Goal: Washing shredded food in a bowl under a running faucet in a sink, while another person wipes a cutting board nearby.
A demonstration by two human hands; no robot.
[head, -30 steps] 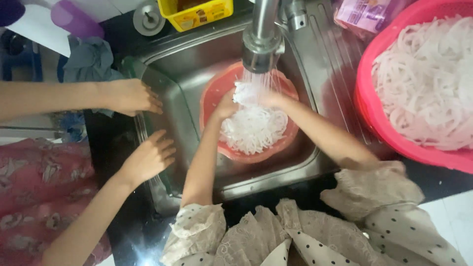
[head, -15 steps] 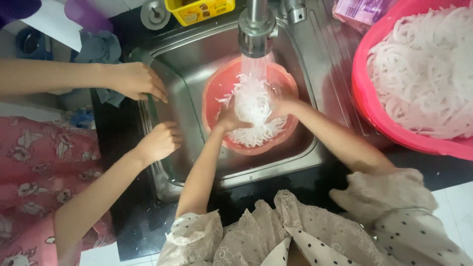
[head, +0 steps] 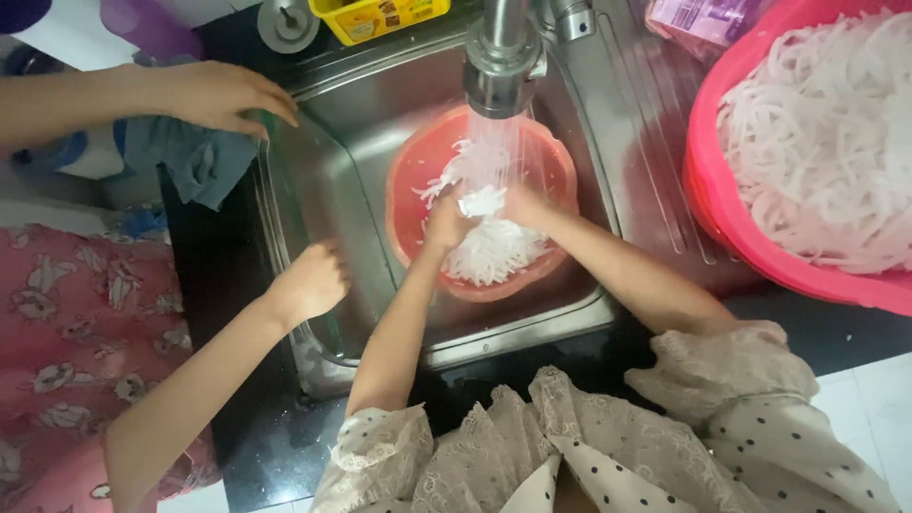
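Red and round, a bowl (head: 415, 180) sits in the steel sink (head: 332, 142), right under the tap (head: 502, 57). Water runs down from the tap into the bowl. White noodles (head: 494, 252) lie in a wet heap inside it.

The person's left hand (head: 446, 223) is in the bowl, and its fingers are curled around a bunch of noodles. The right hand (head: 527, 204) is just beside it, under the water. Its fingers are bent onto the noodles too, and a small white clump sits between the two hands. How tight each hand squeezes is hard to see through the splashing water.

Another person stands at the left side. One of their hands (head: 223, 95) rests flat on the far corner of the sink, fingers spread a little, next to a blue cloth (head: 195, 161). Their other hand (head: 309, 283) is curled on the sink's left edge.

A big pink basin (head: 708, 204) full of more white noodles sits at the right, apart from the sink bowl. A yellow box (head: 380, 17) stands behind the tap
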